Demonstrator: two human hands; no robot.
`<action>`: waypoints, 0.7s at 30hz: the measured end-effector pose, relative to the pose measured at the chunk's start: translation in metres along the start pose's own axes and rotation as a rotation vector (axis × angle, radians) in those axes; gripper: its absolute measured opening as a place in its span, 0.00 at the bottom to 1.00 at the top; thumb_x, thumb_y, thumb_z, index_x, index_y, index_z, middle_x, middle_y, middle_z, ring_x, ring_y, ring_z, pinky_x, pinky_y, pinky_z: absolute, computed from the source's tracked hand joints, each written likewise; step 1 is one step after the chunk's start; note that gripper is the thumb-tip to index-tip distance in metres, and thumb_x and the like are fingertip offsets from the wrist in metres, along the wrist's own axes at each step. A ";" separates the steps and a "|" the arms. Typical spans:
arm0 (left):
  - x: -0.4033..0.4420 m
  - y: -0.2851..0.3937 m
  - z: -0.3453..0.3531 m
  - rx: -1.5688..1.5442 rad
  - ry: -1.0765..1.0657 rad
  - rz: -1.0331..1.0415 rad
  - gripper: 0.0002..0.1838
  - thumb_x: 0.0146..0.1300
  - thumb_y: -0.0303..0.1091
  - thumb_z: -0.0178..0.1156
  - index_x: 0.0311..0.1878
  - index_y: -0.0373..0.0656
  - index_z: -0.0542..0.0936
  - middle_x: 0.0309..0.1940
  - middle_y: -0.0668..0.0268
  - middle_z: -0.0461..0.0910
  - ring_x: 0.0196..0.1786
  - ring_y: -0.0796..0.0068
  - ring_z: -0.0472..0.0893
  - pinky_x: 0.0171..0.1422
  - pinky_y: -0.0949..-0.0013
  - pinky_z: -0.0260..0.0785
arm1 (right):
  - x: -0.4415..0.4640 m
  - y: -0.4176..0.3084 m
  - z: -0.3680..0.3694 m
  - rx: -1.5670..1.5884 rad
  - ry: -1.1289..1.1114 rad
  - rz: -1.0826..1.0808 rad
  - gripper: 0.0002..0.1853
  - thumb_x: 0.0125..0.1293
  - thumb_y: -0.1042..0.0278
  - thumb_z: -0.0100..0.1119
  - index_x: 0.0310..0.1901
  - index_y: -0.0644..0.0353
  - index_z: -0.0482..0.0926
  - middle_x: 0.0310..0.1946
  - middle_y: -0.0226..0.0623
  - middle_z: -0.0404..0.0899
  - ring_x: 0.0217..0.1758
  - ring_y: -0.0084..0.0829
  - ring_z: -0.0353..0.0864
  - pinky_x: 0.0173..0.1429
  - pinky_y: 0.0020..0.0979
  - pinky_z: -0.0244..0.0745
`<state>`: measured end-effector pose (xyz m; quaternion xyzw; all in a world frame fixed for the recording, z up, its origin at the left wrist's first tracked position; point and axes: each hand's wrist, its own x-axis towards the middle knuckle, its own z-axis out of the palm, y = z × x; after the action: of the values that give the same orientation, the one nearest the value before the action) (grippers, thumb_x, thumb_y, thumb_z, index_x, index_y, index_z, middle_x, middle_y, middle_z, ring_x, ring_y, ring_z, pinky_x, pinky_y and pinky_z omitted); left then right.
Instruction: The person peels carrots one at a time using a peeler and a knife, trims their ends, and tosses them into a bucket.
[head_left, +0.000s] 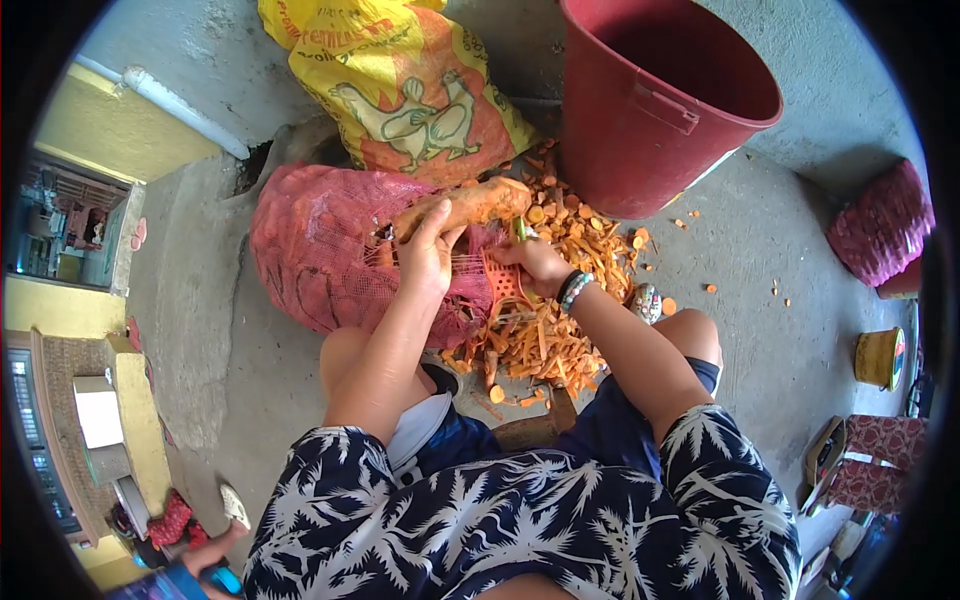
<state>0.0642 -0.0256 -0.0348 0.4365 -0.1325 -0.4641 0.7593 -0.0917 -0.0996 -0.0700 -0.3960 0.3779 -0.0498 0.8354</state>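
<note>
A large, thick carrot (465, 207) lies across my left hand (427, 258), whose fingers are closed around it from below. Close to its right end, my right hand (541, 266) is closed on a small peeler (519, 229) with a green part showing; its blade is hard to make out. Below the carrot sits a pink mesh sack (320, 255) full of carrots, partly under my left hand. Orange peelings (545, 345) and cut carrot ends are heaped on the floor around an orange perforated basket (503, 281), mostly hidden by my right hand.
A tall red bin (640, 120) stands beyond the peelings. Beside it leans a yellow and red printed sack (415, 100). Farther right are another pink sack (880, 225) and a yellow bucket (880, 359). At the lower left, another person's leg (213, 548) shows.
</note>
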 end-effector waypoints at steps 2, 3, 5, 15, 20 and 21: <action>0.000 -0.003 -0.003 -0.030 0.004 0.012 0.15 0.57 0.32 0.60 0.45 0.36 0.71 0.43 0.60 0.75 0.49 0.65 0.76 0.54 0.60 0.73 | 0.006 0.007 -0.003 0.067 -0.047 0.017 0.08 0.60 0.76 0.52 0.41 0.67 0.75 0.31 0.33 0.78 0.28 0.22 0.74 0.30 0.25 0.71; 0.000 -0.003 -0.001 -0.054 0.002 0.020 0.15 0.57 0.32 0.60 0.45 0.36 0.71 0.42 0.60 0.75 0.49 0.65 0.76 0.55 0.60 0.73 | 0.012 0.015 -0.004 -0.025 0.053 -0.128 0.09 0.60 0.74 0.53 0.41 0.66 0.75 0.31 0.33 0.78 0.26 0.21 0.73 0.28 0.24 0.70; -0.008 0.003 0.009 -0.095 0.002 -0.022 0.15 0.57 0.32 0.60 0.45 0.36 0.71 0.42 0.59 0.75 0.50 0.66 0.76 0.56 0.59 0.73 | 0.020 0.023 -0.005 -0.202 0.253 -0.428 0.10 0.59 0.71 0.54 0.41 0.66 0.77 0.30 0.33 0.79 0.21 0.20 0.72 0.23 0.23 0.68; -0.020 0.016 0.018 -0.154 -0.052 -0.108 0.16 0.55 0.33 0.63 0.45 0.40 0.72 0.46 0.61 0.75 0.50 0.66 0.76 0.58 0.59 0.71 | 0.017 0.013 -0.003 -0.184 0.186 -0.529 0.07 0.61 0.72 0.54 0.40 0.64 0.75 0.27 0.30 0.76 0.28 0.21 0.72 0.33 0.27 0.68; -0.019 0.081 0.009 0.040 -0.641 -0.292 0.35 0.48 0.42 0.68 0.56 0.33 0.67 0.50 0.58 0.74 0.52 0.65 0.75 0.57 0.60 0.68 | -0.001 -0.016 -0.012 -0.088 0.142 -0.525 0.09 0.60 0.73 0.54 0.42 0.65 0.74 0.25 0.26 0.73 0.24 0.18 0.67 0.27 0.21 0.61; -0.018 0.091 0.002 0.254 -0.669 -0.310 0.45 0.44 0.49 0.70 0.59 0.30 0.63 0.51 0.54 0.73 0.52 0.64 0.75 0.58 0.61 0.67 | -0.006 -0.023 -0.017 -0.106 0.144 -0.497 0.09 0.60 0.73 0.53 0.42 0.65 0.74 0.24 0.26 0.73 0.24 0.19 0.67 0.28 0.23 0.62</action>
<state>0.1071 0.0048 0.0411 0.3664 -0.3616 -0.6700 0.5350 -0.1024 -0.1237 -0.0577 -0.5153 0.3296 -0.2616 0.7466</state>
